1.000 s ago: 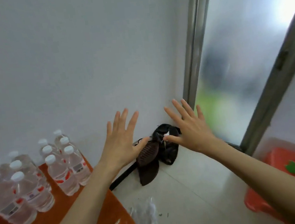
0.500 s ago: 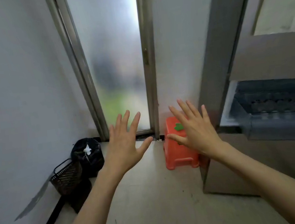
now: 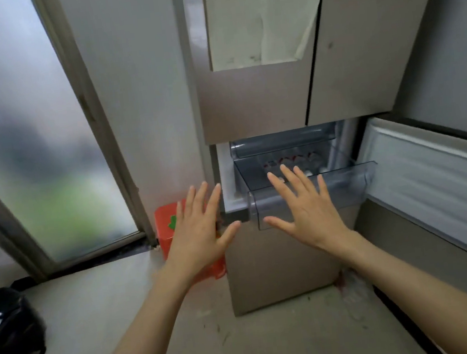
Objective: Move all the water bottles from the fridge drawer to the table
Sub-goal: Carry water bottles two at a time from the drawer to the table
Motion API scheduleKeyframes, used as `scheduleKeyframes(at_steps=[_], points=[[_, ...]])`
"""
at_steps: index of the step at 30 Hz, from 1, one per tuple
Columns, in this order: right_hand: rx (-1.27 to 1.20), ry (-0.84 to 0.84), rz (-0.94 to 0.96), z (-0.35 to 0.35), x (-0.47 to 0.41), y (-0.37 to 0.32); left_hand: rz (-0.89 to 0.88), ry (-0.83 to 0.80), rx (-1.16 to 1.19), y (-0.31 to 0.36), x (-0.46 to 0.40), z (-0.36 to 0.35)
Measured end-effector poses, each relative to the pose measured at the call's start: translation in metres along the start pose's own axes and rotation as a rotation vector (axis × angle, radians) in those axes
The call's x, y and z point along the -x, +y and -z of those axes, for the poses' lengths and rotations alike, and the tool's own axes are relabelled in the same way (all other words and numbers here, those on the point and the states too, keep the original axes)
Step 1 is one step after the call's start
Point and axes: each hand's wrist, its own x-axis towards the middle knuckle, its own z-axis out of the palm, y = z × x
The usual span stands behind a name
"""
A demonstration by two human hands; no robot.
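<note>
Swung from desk to fridge drawer (image 3: 311, 193); both grips, left hand (image 3: 201, 233) and right hand (image 3: 307, 212), released. Water bottles (image 3: 292, 163) look heavy, slick: grasp mid-body.

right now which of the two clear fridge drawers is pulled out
The lower drawer, the one just beyond the right hand. It juts toward the camera, while the upper drawer stays pushed back under the closed doors.

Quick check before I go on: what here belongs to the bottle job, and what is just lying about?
Belongs to the job:
water bottles in the open fridge drawer
left hand and right hand, both empty, fingers spread

Just lying about:
red stool beside the fridge
black bag on the floor
</note>
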Motion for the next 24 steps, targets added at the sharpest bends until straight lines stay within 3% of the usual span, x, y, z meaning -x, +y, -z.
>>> scheduleKeyframes(at_steps=[6,13,24], points=[[0.028,-0.063,-0.069,-0.016,-0.026,0.098,-0.059,-0.074,0.066,0.063,-0.074,-0.051],[0.014,-0.114,-0.134,-0.05,-0.082,0.166,-0.089,-0.148,0.082,0.087,-0.163,-0.098],[-0.038,-0.297,-0.175,-0.121,-0.214,0.254,0.07,-0.318,0.246,0.081,-0.302,-0.2]])
